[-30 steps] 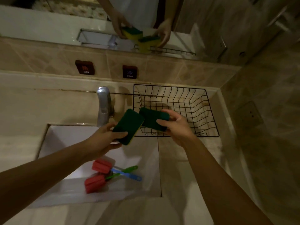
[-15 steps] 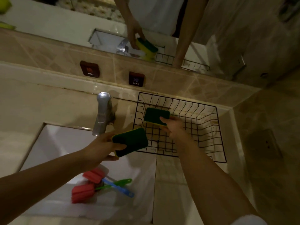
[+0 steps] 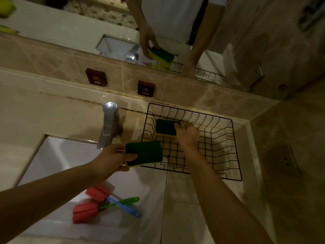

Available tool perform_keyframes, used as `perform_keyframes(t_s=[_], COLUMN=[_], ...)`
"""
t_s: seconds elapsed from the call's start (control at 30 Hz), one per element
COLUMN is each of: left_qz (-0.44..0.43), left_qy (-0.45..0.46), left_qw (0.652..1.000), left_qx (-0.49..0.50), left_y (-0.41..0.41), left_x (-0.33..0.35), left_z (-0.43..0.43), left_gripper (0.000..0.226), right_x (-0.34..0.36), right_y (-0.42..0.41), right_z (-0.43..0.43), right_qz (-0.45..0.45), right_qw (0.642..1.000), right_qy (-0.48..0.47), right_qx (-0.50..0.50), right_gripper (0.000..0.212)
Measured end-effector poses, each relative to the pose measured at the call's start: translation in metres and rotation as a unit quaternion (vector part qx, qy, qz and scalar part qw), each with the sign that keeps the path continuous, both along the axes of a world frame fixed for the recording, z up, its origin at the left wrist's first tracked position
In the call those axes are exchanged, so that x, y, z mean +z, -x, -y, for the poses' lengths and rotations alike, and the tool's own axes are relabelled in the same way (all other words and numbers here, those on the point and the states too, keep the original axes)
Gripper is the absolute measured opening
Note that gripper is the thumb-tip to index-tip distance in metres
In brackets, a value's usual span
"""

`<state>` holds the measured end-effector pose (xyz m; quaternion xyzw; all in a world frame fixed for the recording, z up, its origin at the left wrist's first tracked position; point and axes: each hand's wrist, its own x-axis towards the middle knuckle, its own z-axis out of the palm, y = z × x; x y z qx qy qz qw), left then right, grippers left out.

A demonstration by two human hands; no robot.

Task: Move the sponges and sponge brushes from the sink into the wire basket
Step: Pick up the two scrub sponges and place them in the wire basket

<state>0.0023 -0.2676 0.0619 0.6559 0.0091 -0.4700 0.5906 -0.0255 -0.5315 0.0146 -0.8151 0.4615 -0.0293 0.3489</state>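
Note:
A black wire basket (image 3: pixel 226 141) stands on the counter right of the sink. Inside it, at the back left, lies a green-and-yellow sponge (image 3: pixel 165 128). My right hand (image 3: pixel 188 136) reaches into the basket with its fingertips at that sponge's right edge; whether it still grips is unclear. My left hand (image 3: pixel 112 159) holds a second green-and-yellow sponge (image 3: pixel 144 153) level, over the basket's front left corner. Two sponge brushes lie in the white sink (image 3: pixel 58 155): one with a red head and blue handle (image 3: pixel 98 191), one with a red head and green handle (image 3: pixel 85 211).
A chrome tap (image 3: pixel 108 125) rises between sink and basket. Hot and cold labels (image 3: pixel 146 88) sit on the tiled backsplash. A mirror above reflects my arms and the sponge. A tiled wall closes the right side.
My right hand has carried its sponge deeper into the basket and set it down at the back left. My left hand with its sponge has shifted right, to the basket's front corner.

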Motion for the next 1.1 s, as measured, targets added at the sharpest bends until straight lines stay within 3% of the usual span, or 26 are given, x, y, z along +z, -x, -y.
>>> perform_keyframes(t_s=[0.03, 0.1, 0.17, 0.3, 0.4, 0.47, 0.57, 0.73, 1.0, 1.1], left_qz=[0.002, 0.013, 0.021, 0.037, 0.02, 0.016, 0.027, 0.01, 0.006, 0.005], left_qy=[0.003, 0.014, 0.023, 0.021, 0.004, -0.016, -0.037, -0.051, -0.028, -0.03], left_qw=[1.0, 1.0, 0.999, 0.999, 1.0, 1.0, 0.999, 0.998, 0.999, 0.999], left_qx=[0.005, 0.011, 0.011, 0.015, 0.021, 0.013, 0.006, 0.02, 0.018, 0.022], left_y=[-0.001, -0.001, -0.001, 0.001, 0.004, 0.008, 0.012, 0.007, 0.007, 0.007], left_x=[0.002, 0.004, 0.005, 0.004, 0.002, 0.0, -0.005, -0.011, -0.011, -0.01], left_z=[0.005, 0.016, 0.026, 0.038, 0.036, 0.033, 0.027, 0.023, 0.023, 0.024], left_gripper=[0.019, 0.022, 0.031, 0.025, 0.02, 0.026, 0.023, 0.03, 0.014, 0.014], right_x=[0.01, 0.03, 0.039, 0.037, 0.031, 0.027, 0.015, 0.0, 0.001, 0.001], right_y=[0.011, 0.033, 0.05, 0.053, 0.039, 0.024, 0.002, -0.016, -0.017, -0.019], right_z=[-0.004, -0.015, -0.023, -0.01, 0.019, 0.033, 0.042, 0.041, 0.045, 0.036], right_qz=[0.063, 0.077, 0.066, 0.115, 0.167, 0.167, 0.118, 0.099, 0.073, 0.046], right_qw=[0.991, 0.923, 0.872, 0.904, 0.882, 0.884, 0.91, 0.916, 0.9, 0.912], right_qy=[-0.118, -0.362, -0.455, -0.403, -0.44, -0.429, -0.389, -0.383, -0.424, -0.4], right_qx=[0.007, 0.101, 0.165, 0.089, -0.04, -0.083, -0.078, -0.072, -0.07, -0.072], right_gripper=[0.044, 0.038, 0.025, 0.023, 0.027, 0.018, 0.019, 0.05, 0.051, 0.053])
